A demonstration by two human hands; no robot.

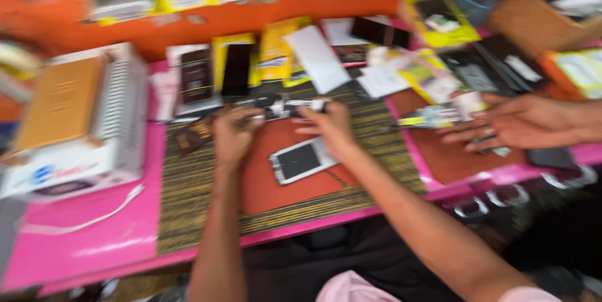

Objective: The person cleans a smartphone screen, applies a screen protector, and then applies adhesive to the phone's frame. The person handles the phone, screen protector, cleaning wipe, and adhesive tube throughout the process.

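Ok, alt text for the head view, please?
Blurred view: both hands, left hand and right hand, reach over a white phone on a pink table; another person's hand enters from the right.

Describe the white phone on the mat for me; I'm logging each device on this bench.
The white phone is a flat slab with a dark screen inside a pale, silvery-white frame. It lies face up and tilted on the reddish-brown pad, which sits over a striped woven mat. The right hand hovers at its upper right edge; blur hides whether they touch. The left hand is apart from it.
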